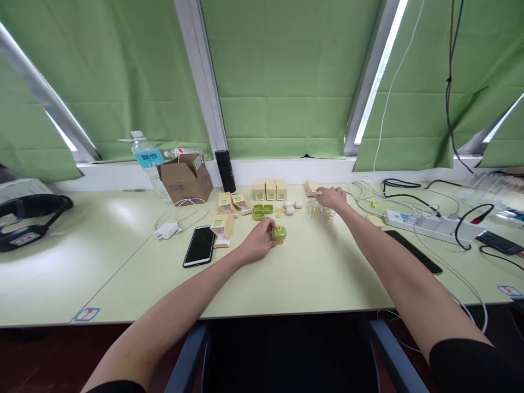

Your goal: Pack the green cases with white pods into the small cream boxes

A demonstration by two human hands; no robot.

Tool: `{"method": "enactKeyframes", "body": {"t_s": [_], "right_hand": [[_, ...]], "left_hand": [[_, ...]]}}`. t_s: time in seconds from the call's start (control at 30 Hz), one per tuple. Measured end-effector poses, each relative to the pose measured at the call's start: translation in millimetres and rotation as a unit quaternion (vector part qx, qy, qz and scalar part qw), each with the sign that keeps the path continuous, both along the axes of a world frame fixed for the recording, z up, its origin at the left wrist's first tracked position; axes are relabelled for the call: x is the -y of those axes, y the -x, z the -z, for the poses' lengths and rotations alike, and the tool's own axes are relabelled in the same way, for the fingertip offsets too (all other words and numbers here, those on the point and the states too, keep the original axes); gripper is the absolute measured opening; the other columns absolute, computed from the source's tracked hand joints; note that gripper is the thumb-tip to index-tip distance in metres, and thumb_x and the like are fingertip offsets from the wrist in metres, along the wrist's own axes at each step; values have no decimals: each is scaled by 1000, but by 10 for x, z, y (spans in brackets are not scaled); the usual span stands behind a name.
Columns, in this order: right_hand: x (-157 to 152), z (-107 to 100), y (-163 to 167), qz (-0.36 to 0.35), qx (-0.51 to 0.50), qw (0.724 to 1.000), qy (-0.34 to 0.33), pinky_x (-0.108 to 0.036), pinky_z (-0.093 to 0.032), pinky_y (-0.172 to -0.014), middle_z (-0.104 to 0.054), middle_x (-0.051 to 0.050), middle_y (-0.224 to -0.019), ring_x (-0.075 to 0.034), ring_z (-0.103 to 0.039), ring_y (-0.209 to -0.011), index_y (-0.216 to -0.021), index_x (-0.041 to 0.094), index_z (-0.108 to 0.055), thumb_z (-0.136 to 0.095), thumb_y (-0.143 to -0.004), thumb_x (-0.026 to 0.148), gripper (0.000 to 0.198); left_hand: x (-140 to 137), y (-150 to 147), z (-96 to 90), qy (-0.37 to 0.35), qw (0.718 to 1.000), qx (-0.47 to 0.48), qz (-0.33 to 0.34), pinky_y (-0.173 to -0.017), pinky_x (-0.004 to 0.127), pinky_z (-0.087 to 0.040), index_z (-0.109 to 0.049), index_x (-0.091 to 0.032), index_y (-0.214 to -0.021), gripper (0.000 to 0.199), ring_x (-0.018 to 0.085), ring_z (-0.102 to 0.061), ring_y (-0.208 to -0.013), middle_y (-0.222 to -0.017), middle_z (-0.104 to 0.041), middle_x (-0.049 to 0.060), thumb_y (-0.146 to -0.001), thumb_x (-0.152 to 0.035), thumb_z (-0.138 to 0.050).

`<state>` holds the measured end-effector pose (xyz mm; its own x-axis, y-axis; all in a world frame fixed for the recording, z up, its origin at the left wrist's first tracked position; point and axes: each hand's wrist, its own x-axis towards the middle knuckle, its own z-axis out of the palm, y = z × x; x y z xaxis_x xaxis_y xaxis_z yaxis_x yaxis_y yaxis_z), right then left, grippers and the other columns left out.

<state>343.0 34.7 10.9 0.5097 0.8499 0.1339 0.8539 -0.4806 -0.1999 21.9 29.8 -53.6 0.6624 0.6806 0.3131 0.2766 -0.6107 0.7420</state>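
Observation:
My left hand [260, 240] is closed, thumb and fingers against the side of a small clear jar with a green lid [279, 233], which stands upright on the table. Farther back on the right, my right hand [332, 197] has its fingers pinched at the edge of a small cream cardboard box [311, 187]. Clear plastic cups [321, 210] lie just below that hand. Between the hands are green square cups [262, 210], several pale pink pieces [290, 209] and tiny yellow bits [279, 212].
Three closed cream boxes [271, 189] stand in a row at the back. An opened box [222, 228] sits beside a phone [199, 246]. A brown carton [186, 179], black flask [225, 171] and water bottle [150, 164] are behind left. Cables surround a power strip [426, 228] at right.

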Motion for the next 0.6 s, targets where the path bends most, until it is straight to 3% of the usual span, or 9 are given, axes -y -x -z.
{"method": "enactKeyframes", "body": {"t_s": [0.13, 0.23, 0.4, 0.6], "right_hand": [[-204, 45, -85, 19, -36, 999, 25, -52, -36, -104, -70, -14, -128, -40, -50, -132, -130, 29, -70, -47, -100, 50, 44], [-295, 94, -52, 20, -54, 998, 8, -53, -36, -103, -70, -19, -126, -39, -51, -131, -126, 22, -71, -47, -98, 56, 50], [-292, 87, 6, 12, -75, 995, -61, -53, -35, -104, -70, -23, -122, -39, -53, -128, -117, 14, -72, -48, -97, 58, 54], [-93, -76, 101, 14, -92, 983, -160, -53, -37, -106, -72, -19, -121, -35, -59, -123, -115, 16, -73, -30, -103, 41, 51]], "left_hand": [[2, 0, 3, -1, 1000, -4, -2, -85, 36, -49, -52, -22, -103, 36, 21, -58, -94, -103, -62, 4, -75, -13, -73], [-18, -2, 32, 0, 1000, 0, 0, -85, 37, -50, -52, -22, -103, 37, 21, -59, -94, -104, -62, 4, -75, -12, -72], [-41, -16, 83, 0, 1000, 21, 10, -86, 40, -51, -53, -22, -103, 35, 22, -59, -94, -103, -63, 4, -76, -16, -74], [15, -6, 53, 10, 999, 26, 19, -93, 45, -51, -53, -23, -106, 36, 24, -61, -100, -108, -63, 6, -77, -16, -73]]}}
